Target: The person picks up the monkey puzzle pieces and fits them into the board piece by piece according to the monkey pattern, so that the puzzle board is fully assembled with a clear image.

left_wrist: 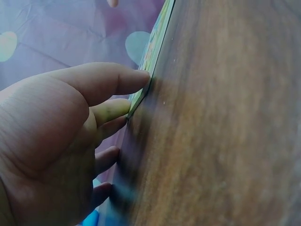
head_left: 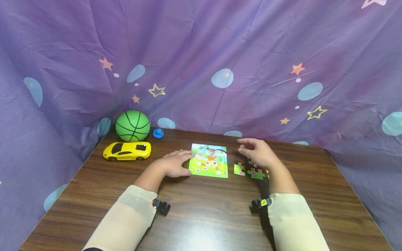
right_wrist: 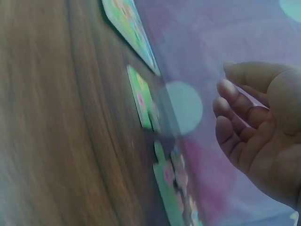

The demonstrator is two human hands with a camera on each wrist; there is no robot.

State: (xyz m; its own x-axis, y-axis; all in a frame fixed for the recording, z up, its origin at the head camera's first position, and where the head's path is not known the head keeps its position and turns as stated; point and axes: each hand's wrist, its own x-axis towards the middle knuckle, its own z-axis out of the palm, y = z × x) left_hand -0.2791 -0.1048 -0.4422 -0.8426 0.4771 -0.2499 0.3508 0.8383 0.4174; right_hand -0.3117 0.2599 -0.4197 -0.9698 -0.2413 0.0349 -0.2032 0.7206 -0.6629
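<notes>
A picture card (head_left: 201, 170) with a monkey on it lies flat in the middle of the table. At its left edge my left hand (head_left: 174, 165) rests, thumb near the lower left corner and the other fingers spread; the left wrist view has the thumb (left_wrist: 122, 81) touching the card's edge. My right hand (head_left: 260, 153) hovers over loose jigsaw pieces (head_left: 257, 175) to the card's right, fingers loosely bent, holding nothing. One green jigsaw piece (right_wrist: 139, 99) lies apart between the card and the others. The right hand partly covers the pieces in the head view.
Toward the back left of the wooden table (head_left: 194, 216) are a green ball (head_left: 133, 126), a yellow toy car (head_left: 127, 151) and a small blue hat-shaped object (head_left: 158, 133). A purple patterned cloth (head_left: 188, 52) hangs behind the table and along both sides.
</notes>
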